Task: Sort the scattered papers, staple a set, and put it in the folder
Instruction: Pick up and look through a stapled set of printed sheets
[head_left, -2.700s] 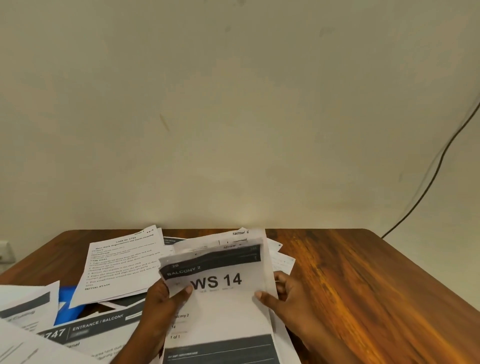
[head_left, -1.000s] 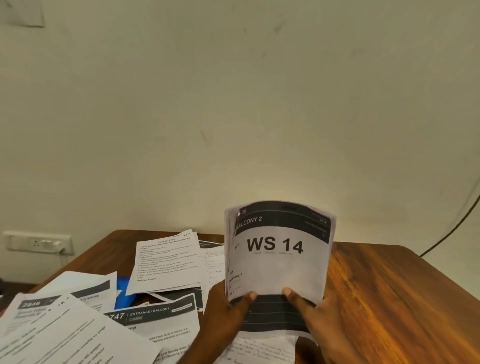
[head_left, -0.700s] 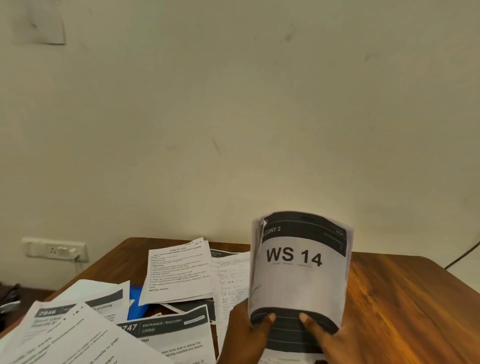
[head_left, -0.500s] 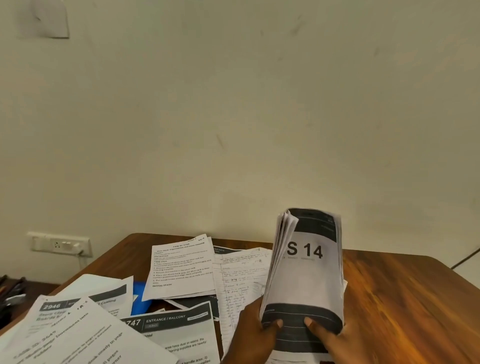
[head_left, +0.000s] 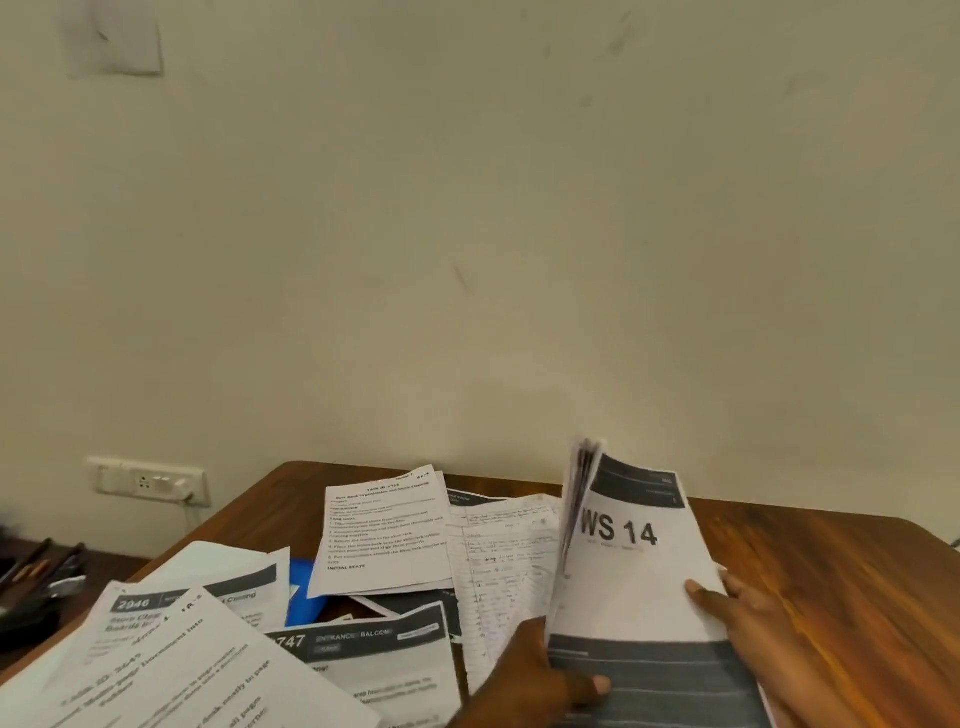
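at the near right of the wooden table (head_left: 831, 597), both hands hold one gathered stack of papers (head_left: 631, 566), its top sheet printed "ws 14". the stack stands half upright, leaning back toward the person, with its long axis running from the near edge up and away; the far ends of the sheets fan apart at the top left corner. the left hand (head_left: 530, 680) grips the near left corner, thumb laid across the dark band at the bottom of the top sheet. the right hand (head_left: 748, 623) clasps the right long edge, thumb on the front and the other fingers behind the stack, mostly hidden.

what the next move turns on is that the blue folder (head_left: 304, 592) lies to the left of the stack, well apart from it, and is largely buried under loose sheets (head_left: 384, 530) scattered across the left half of the table. the left hand is the nearer one to it. i see no stapler, so where that step would happen i cannot tell. my judgement is that sorting is partly done: one set is in hand, its edges not yet squared, and many sheets remain spread out.
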